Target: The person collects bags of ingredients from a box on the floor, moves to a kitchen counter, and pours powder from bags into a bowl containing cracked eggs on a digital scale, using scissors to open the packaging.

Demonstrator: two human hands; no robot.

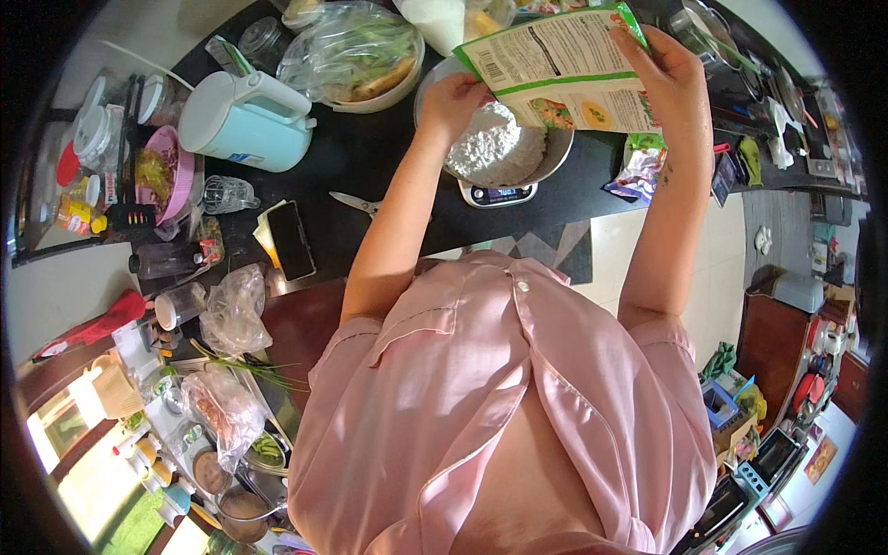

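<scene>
Both my hands hold up a green and cream food packet (564, 69) with food pictures and fine print on its side. My left hand (455, 104) is closed at its lower left corner, fingers partly hidden. At the right edge, my right hand (668, 79) grips the packet with the thumb in front. Under it sits a metal bowl (561, 153) with a heap of white powder (495, 148) that looks like flour, partly covered by the packet and my left hand. The bowl rests on a white digital kitchen scale (499, 195).
Scissors (356, 202) lie beside my left forearm, near a phone (292, 242). Farther left stand a pale blue kettle (254, 125) and a plastic-covered bowl of greens (356, 60). A purple and green packet (640, 166) lies by my right forearm. The black counter (338, 153) ends before my shirt.
</scene>
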